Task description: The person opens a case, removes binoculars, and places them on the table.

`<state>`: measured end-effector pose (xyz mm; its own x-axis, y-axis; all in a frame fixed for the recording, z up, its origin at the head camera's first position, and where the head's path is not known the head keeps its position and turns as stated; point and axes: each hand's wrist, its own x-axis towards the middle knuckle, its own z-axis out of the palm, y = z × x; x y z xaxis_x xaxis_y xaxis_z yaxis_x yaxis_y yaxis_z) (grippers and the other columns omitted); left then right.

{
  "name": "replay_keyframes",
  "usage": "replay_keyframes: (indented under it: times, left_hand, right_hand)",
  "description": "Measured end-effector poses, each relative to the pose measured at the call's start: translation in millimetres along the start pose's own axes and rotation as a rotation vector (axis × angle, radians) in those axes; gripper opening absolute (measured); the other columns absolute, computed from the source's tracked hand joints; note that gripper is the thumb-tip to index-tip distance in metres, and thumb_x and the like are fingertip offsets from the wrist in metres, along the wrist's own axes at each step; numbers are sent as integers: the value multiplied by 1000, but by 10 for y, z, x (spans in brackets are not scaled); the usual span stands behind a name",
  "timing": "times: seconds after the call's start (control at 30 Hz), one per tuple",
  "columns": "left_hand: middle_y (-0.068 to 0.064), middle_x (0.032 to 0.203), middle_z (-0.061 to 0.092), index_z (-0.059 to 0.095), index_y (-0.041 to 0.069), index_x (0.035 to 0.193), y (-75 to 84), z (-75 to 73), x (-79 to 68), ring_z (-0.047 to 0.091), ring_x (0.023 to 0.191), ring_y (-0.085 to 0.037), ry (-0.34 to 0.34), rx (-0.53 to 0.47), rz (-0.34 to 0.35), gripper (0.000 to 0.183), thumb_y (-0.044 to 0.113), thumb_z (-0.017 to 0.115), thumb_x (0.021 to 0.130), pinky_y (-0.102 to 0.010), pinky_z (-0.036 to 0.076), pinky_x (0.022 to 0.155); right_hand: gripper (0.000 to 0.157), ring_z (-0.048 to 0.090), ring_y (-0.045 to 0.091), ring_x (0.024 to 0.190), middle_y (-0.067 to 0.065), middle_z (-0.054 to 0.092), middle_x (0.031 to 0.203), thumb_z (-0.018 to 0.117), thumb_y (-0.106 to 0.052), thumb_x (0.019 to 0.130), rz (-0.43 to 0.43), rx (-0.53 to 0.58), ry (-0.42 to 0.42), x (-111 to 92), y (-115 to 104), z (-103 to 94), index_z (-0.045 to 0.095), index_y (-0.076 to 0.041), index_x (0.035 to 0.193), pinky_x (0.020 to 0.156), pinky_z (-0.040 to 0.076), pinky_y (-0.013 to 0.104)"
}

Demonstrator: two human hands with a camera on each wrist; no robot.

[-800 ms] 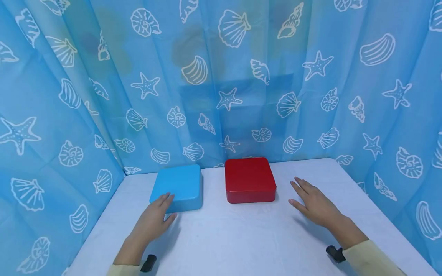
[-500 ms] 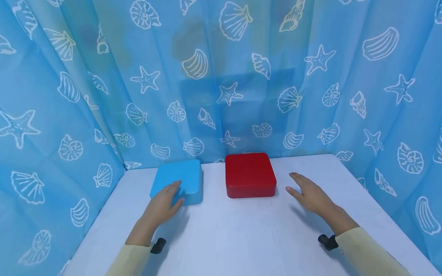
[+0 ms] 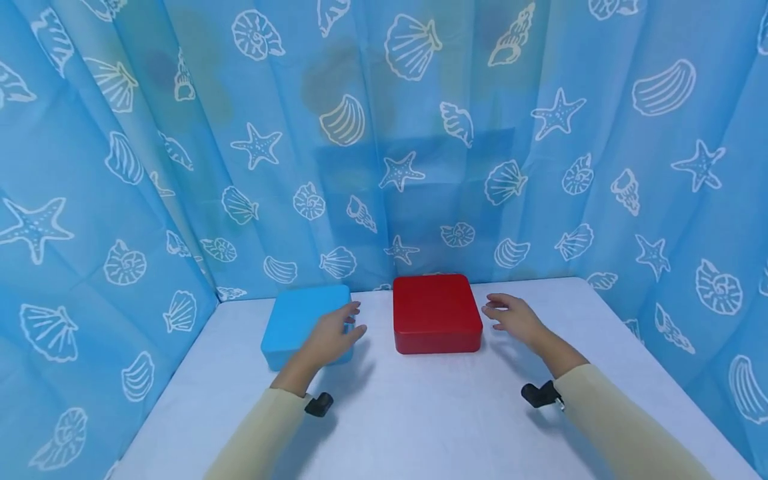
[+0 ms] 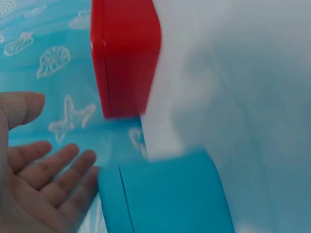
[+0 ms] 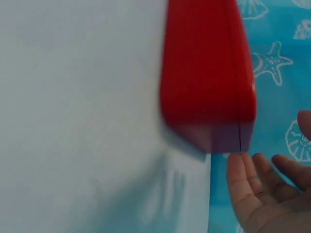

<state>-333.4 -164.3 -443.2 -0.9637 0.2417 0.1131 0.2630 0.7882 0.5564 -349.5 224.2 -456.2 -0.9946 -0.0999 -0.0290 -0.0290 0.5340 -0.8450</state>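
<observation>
A blue box [image 3: 294,320] with rounded corners sits at the left of the white table. To its right is a red box [image 3: 437,313] of similar shape, with a lid seam along its side in the right wrist view. My left hand [image 3: 332,335] is over the blue box's right side, fingers pointing toward the red box and holding nothing. My right hand [image 3: 515,319] is just right of the red box, fingers loosely bent toward its side. Fingertips [image 5: 237,162] appear right by the red box's end in the right wrist view.
A blue curtain [image 3: 444,153] with white shell and starfish prints stands behind the table and along both sides. The white tabletop [image 3: 414,420] spreads in front of the boxes. A black strap device [image 3: 319,404] is on the left wrist, another [image 3: 540,395] on the right.
My left hand has moved right and forward, across the blue box toward the red one. My right hand has come left, closer to the red box. Both boxes have stayed in place.
</observation>
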Motion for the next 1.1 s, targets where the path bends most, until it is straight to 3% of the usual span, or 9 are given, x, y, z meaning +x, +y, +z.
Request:
replay_keyframes:
  times: [0.13, 0.3, 0.53, 0.77, 1.1]
  left_hand:
    - [-8, 135, 55, 42, 14, 147, 180, 146, 201, 57, 116, -28, -87, -159, -54, 65, 36, 67, 91, -42, 55, 83]
    - [-11, 139, 49, 35, 10, 149, 334, 314, 420, 54, 119, -32, -162, -332, -130, 74, 32, 72, 88, -42, 55, 84]
    - [-19, 133, 51, 33, 0, 145, 410, 414, 662, 55, 116, -37, -135, -635, -364, 74, 26, 72, 88, -45, 53, 88]
    - [-16, 124, 54, 43, 3, 133, 397, 401, 778, 56, 109, -35, -128, -749, -529, 62, 27, 75, 85, -42, 52, 89]
    - [-17, 123, 53, 44, 3, 130, 507, 283, 886, 56, 107, -35, -202, -777, -559, 60, 25, 75, 84, -44, 53, 88]
  right_hand:
    - [71, 46, 43, 126, 24, 38, 144, 62, -29, 96, 132, 183, -43, 189, -90, 51, 26, 1, 149, 94, 49, 44]
    - [76, 40, 44, 129, 24, 35, 146, 63, -29, 95, 236, 252, -84, 359, -162, 61, 21, 3, 150, 98, 46, 48]
    - [66, 45, 41, 126, 22, 40, 143, 61, -31, 95, 351, 315, -91, 515, -204, 62, 31, 0, 145, 89, 52, 43]
    - [71, 45, 41, 124, 22, 39, 143, 64, -32, 93, 401, 343, -125, 553, -286, 47, 27, -3, 147, 83, 54, 41]
    - [74, 44, 39, 124, 21, 37, 142, 65, -31, 92, 465, 387, -156, 564, -349, -29, 23, -4, 146, 88, 52, 42]
